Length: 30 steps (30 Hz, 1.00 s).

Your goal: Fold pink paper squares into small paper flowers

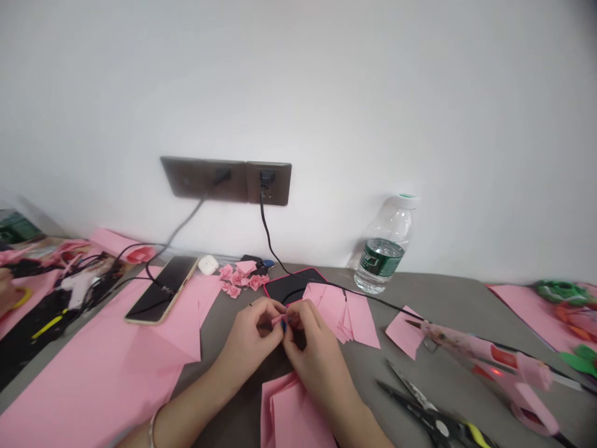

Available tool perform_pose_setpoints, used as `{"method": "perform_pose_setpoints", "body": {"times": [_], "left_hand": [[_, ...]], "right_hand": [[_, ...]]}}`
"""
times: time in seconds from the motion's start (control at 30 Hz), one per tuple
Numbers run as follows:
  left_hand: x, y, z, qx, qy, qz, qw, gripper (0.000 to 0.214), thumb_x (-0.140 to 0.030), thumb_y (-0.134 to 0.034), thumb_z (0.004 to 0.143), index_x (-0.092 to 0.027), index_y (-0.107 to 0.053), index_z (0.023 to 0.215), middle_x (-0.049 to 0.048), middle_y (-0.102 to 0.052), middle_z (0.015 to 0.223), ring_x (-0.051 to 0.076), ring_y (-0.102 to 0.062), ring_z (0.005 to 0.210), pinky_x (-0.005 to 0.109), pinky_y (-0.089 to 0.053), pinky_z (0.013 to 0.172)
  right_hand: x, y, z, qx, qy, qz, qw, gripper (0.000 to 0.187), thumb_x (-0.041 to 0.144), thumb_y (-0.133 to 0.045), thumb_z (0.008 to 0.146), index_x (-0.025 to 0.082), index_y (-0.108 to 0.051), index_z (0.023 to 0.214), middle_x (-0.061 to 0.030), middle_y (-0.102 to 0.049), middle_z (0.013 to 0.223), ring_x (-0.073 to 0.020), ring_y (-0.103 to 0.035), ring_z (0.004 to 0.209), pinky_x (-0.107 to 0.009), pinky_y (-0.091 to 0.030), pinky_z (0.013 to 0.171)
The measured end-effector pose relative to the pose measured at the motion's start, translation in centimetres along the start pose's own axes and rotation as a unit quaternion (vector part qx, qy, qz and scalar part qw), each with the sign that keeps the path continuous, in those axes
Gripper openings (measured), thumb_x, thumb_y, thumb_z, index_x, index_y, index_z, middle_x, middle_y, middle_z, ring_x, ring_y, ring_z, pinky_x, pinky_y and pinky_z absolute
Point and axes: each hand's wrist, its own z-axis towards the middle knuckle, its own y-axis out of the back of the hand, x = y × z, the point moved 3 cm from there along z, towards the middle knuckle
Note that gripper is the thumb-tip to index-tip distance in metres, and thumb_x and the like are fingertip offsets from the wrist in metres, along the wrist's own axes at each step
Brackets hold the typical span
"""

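Observation:
My left hand [256, 333] and my right hand [310, 339] meet at the middle of the desk, thumbs and fingertips pinched together. Between them is a small folded piece of pink paper [278, 319], mostly covered by my fingers. Just behind my left hand lies a cluster of pink paper flowers [236, 283]. Cut pink paper squares [361, 317] rest beyond my right hand, partly over a dark pad with a red edge [289, 285]. Folded pink sheets [298, 414] lie below my wrists.
At right are open scissors [426, 407], a pink glue gun [494, 358] with a lit red light, and a water bottle [380, 252]. A phone [161, 291] lies on pink sheets [102, 379] at left. Black cords run from the wall socket [269, 183]. Another person's hand [6, 292] shows far left.

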Motion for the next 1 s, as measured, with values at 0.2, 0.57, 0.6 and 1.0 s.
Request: {"method": "perform_pose_setpoints", "body": {"times": [0.2, 0.57, 0.6, 1.0], "left_hand": [[-0.1, -0.2, -0.1, 0.005, -0.022, 0.012, 1.0, 0.014, -0.014, -0.054, 0.082, -0.019, -0.049, 0.069, 0.0077, -0.064, 0.098, 0.02, -0.066, 0.088, 0.024, -0.054, 0.063], [-0.2, -0.3, 0.0, 0.009, -0.019, 0.015, 1.0, 0.01, -0.021, -0.056, 0.086, -0.017, -0.063, 0.082, 0.0115, -0.065, 0.111, 0.02, -0.07, 0.086, 0.025, -0.059, 0.063], [-0.2, -0.3, -0.1, 0.008, -0.023, 0.019, 1.0, 0.009, -0.02, -0.057, 0.085, -0.017, -0.064, 0.081, 0.0114, -0.065, 0.111, 0.02, -0.07, 0.085, 0.025, -0.059, 0.063], [-0.4, -0.3, -0.5, 0.013, -0.104, 0.07, 0.992, 0.024, -0.01, -0.055, 0.082, -0.021, -0.068, 0.1, 0.0096, -0.065, 0.114, 0.017, -0.07, 0.085, 0.023, -0.061, 0.067]], "right_hand": [[-0.2, -0.1, 0.0, -0.015, 0.007, 0.009, 1.0, 0.024, 0.003, -0.042, 0.08, 0.023, -0.051, 0.091, -0.0038, -0.058, 0.088, -0.018, -0.062, 0.078, -0.027, -0.053, 0.068], [-0.9, 0.3, 0.3, -0.026, -0.012, 0.104, 0.994, 0.02, 0.007, -0.043, 0.085, 0.022, -0.055, 0.09, -0.0041, -0.059, 0.088, -0.0177, -0.062, 0.081, -0.028, -0.054, 0.07], [-0.9, 0.3, 0.3, -0.032, -0.012, 0.11, 0.993, 0.02, 0.006, -0.043, 0.085, 0.022, -0.055, 0.09, -0.0041, -0.059, 0.088, -0.0176, -0.063, 0.081, -0.028, -0.054, 0.07], [-2.0, 0.2, 0.1, -0.058, -0.037, 0.151, 0.986, 0.018, 0.008, -0.046, 0.082, 0.022, -0.055, 0.091, -0.0037, -0.065, 0.084, -0.018, -0.068, 0.078, -0.028, -0.058, 0.068]]}}
